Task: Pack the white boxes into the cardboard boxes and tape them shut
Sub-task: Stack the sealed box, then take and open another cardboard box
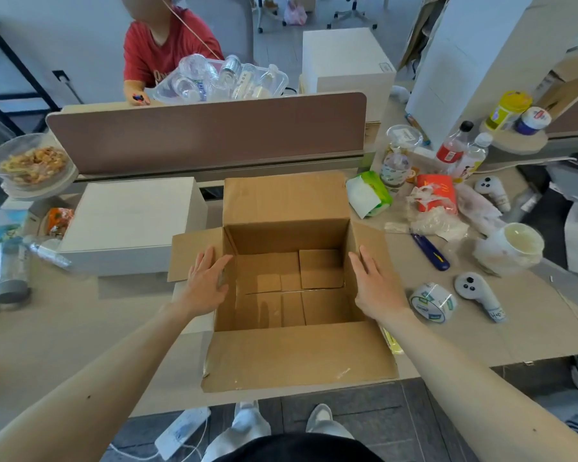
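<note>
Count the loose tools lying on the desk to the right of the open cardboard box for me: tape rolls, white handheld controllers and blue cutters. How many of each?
tape roll: 1
white controllers: 2, the near controller and the far controller
blue cutter: 1
Total: 4

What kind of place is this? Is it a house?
Most likely an office, not a house: a desk divider panel, rolling chairs at the back, and an open cardboard box and tape roll on the desk.
</note>
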